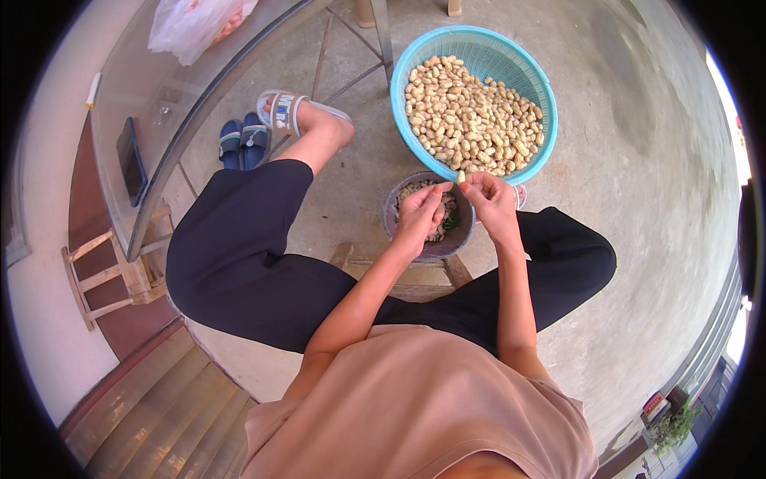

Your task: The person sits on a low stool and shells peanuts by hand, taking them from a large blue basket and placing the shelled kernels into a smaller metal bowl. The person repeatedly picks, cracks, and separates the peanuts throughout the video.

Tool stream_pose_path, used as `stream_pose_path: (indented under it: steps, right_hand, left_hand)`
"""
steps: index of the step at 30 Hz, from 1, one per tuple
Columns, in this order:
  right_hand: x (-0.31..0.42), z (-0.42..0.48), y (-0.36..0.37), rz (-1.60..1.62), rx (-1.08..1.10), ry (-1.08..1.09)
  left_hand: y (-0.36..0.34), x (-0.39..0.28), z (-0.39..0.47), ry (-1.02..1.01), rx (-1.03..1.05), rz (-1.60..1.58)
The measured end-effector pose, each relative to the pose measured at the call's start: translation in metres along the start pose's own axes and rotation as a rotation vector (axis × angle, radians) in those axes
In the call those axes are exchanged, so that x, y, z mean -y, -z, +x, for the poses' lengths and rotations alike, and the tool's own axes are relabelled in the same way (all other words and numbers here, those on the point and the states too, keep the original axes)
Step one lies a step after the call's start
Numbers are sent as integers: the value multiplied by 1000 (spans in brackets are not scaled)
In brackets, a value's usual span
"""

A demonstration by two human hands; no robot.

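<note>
Pinched between the thumb and index finger of my right hand [494, 203] is a peanut pod [461, 177], close to the near rim of a turquoise plastic basket [397, 114]. Unshelled peanuts [473, 120] fill much of that basket. My left hand [419, 217] is just left of my right hand, its thumb pressed towards the index finger and the other fingers curled. Whether anything is inside those fingers is hidden. Below both hands stands a grey bucket [390, 224] with peanut shells [413, 190] and some green bits in it, partly covered by my hands.
A glass-topped table [197, 102] curves along the left, carrying a plastic bag [191, 27] and a dark tablet or phone [131, 161]. Blue slippers [242, 143] lie on the concrete floor beside my sandalled foot [299, 117]. A wooden stool [114, 272] stands further left.
</note>
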State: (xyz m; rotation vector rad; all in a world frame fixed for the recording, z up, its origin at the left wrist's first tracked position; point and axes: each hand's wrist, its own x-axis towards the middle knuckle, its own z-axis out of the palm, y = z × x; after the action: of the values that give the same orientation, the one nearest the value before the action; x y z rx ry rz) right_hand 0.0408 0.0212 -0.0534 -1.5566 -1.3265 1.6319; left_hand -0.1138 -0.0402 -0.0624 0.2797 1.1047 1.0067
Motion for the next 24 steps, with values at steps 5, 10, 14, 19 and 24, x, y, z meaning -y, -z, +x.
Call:
stream_pose_path:
  steps: [5,10,14,19,24]
  right_hand:
    - [-12,-22,4,558,313,-176]
    - [-32,-22,-1,678,366,-213]
    - [-23,-28,-10,635,320,-196]
    - [-33,-25,-17,386,309,-3]
    - [-42,-26,-26,355,245,59]
  left_hand:
    - [-9,-6,-6,-69,87,71]
    - [-5,5,1,-253,52,256]
    - [3,13,6,-309,110,211]
    - [-1,7,0,-353,21,463]
    - [0,13,0,-369,-35,509]
